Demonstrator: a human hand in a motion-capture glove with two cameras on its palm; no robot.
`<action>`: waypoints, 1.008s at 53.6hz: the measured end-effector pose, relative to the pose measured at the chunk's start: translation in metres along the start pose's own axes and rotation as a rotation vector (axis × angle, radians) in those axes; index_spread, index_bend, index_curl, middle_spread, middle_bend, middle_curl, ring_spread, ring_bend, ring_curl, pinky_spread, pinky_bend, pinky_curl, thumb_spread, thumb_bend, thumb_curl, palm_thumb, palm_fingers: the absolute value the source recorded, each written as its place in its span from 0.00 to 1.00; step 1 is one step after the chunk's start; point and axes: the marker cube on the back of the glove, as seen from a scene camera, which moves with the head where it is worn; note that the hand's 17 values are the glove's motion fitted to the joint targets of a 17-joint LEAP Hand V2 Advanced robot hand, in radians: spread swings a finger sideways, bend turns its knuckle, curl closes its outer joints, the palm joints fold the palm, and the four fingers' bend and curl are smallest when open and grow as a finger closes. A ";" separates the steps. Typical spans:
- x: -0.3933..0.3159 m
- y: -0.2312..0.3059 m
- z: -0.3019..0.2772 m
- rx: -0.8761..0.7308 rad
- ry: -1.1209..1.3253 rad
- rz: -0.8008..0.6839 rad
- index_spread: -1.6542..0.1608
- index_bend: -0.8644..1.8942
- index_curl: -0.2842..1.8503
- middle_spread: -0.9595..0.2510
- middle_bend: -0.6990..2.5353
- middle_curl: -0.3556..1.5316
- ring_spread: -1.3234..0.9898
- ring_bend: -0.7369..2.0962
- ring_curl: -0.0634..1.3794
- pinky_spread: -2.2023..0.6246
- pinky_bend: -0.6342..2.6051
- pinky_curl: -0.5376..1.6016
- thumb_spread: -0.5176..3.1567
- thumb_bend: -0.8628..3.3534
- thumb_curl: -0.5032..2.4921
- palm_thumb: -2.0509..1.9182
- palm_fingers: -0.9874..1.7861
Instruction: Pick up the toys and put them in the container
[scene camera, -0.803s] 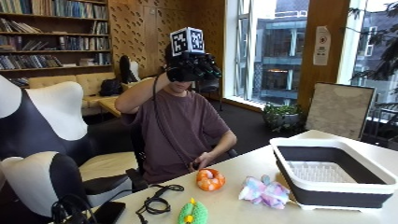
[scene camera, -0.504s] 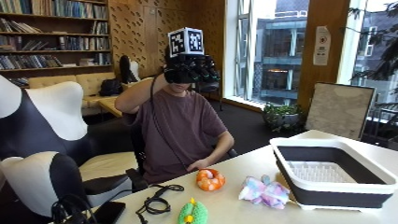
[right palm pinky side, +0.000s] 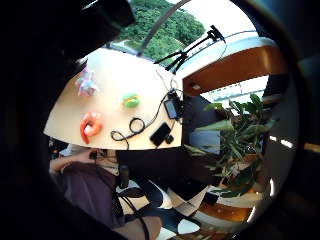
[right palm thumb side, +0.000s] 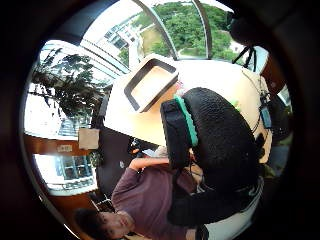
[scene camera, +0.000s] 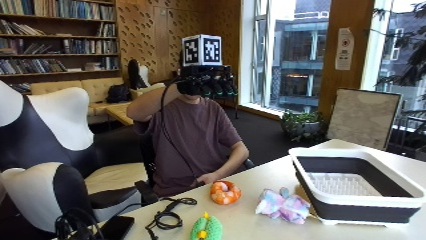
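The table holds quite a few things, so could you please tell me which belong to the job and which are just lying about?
For the job:
orange toy
pastel plush toy
green toy
container, nothing in it yet

Just lying about:
black cable
phone

The gloved right hand is raised at the person's head, away from the toys.

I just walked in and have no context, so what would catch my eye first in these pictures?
Probably the person's gloved right hand, raised in front of the face well above the table, holding no toy. Next, three bright toys lie untouched near the table's front edge: an orange ring toy, a pastel plush toy and a green toy. Beside the plush toy stands the container, with no toys in it.
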 end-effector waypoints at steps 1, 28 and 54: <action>0.001 -0.002 0.001 -0.005 -0.001 0.005 0.78 0.41 0.29 0.69 0.27 0.30 0.56 0.37 0.15 0.78 0.38 0.38 0.55 0.20 0.20 0.50 0.41; 0.040 -0.076 0.066 -0.120 -0.038 0.126 0.78 0.37 0.30 0.70 0.27 0.34 0.56 0.40 0.20 0.78 0.40 0.40 0.55 0.20 0.21 0.50 0.35; 0.082 -0.105 0.184 -0.206 -0.075 0.194 0.78 0.37 0.29 0.71 0.27 0.36 0.56 0.41 0.22 0.78 0.41 0.41 0.54 0.19 0.21 0.50 0.33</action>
